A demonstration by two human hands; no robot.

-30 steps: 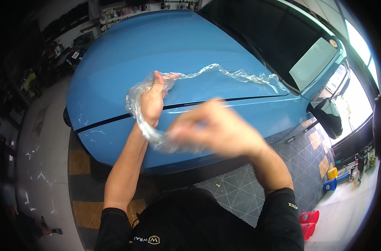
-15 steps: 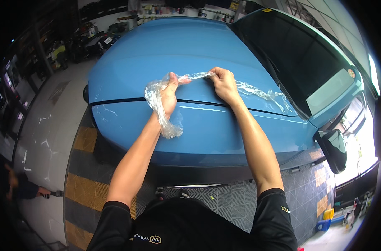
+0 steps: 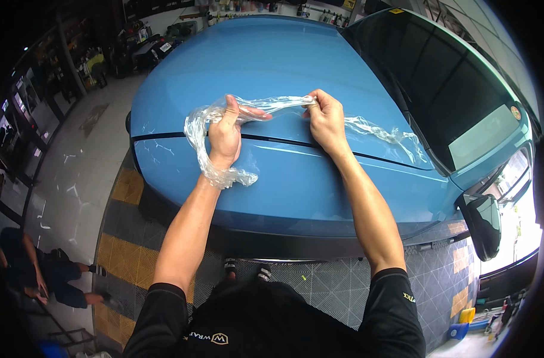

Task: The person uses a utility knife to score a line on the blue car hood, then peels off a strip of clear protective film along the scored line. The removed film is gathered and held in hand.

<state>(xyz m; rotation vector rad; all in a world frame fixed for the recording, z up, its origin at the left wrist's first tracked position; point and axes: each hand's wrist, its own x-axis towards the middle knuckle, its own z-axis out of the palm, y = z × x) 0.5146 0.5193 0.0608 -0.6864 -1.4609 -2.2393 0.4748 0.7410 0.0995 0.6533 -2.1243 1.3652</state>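
Observation:
A long twisted strip of clear plastic film (image 3: 282,103) runs across the blue car hood (image 3: 248,65). My left hand (image 3: 227,134) has its thumb up and its fingers stretched out to the right. The film loops round behind this hand and hangs over its wrist, its crumpled end lying by the forearm. Farther right, my right hand (image 3: 327,122) is closed, pinching the film between thumb and fingers. Beyond it, more crumpled film trails over the hood towards the base of the windshield. Both hands are above the dark gap between hood and fender.
The windshield (image 3: 430,77) rises at the far right, with the side mirror (image 3: 482,224) nearer to me. On the left, another person (image 3: 54,271) is low by the grey-and-yellow floor tiles (image 3: 125,256). Bottles (image 3: 242,7) line the back wall.
My left hand has moved left, and the stretch of film between my hands is longer. The other person on the left shows more fully. The view has shifted slightly.

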